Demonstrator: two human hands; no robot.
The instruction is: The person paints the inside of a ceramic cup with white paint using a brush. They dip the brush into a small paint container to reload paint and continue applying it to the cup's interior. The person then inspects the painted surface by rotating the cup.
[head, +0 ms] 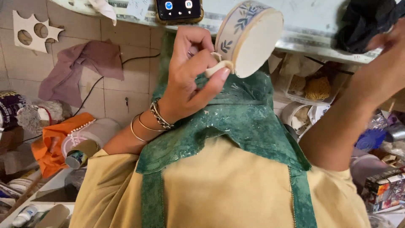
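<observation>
My left hand point(187, 78), with bracelets at the wrist, grips a cream ceramic mug point(253, 38) by its handle, thumb pressed on the handle. The mug has a blue leaf pattern and is tipped sideways, its flat cream end turned toward me, just in front of the table edge point(303, 42). My right hand point(390, 40) reaches to the upper right, at a black cloth point(363, 19) lying on the table. Only part of that hand shows, and its fingers are hidden. My tan and green garment fills the lower middle.
A phone point(179, 9) lies on the table edge above the mug. On the tiled floor are a mauve cloth point(80, 67), an orange cloth point(48, 145), a cardboard tube point(80, 154), a tub of sponges point(316, 88) and a printed box point(386, 190).
</observation>
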